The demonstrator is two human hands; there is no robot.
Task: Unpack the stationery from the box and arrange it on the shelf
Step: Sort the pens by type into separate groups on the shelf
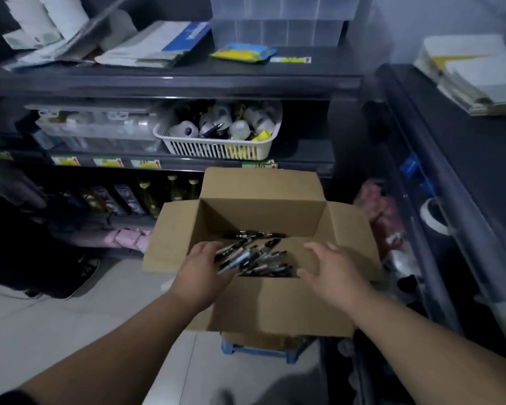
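An open cardboard box stands in front of me with its flaps spread, resting on a blue stool. Inside lies a heap of dark pens, with one more pen against the far wall. My left hand reaches into the box and holds a bunch of the pens at the heap's left side. To the right of the heap my right hand hovers over the box with its fingers spread and relaxed, holding nothing. The dark shelf rises right behind the box.
A white slotted basket of small items and a clear plastic case sit on the middle shelf. Paper packs and a clear bin fill the top shelf. Bottles stand lower down. A glass counter runs along the right.
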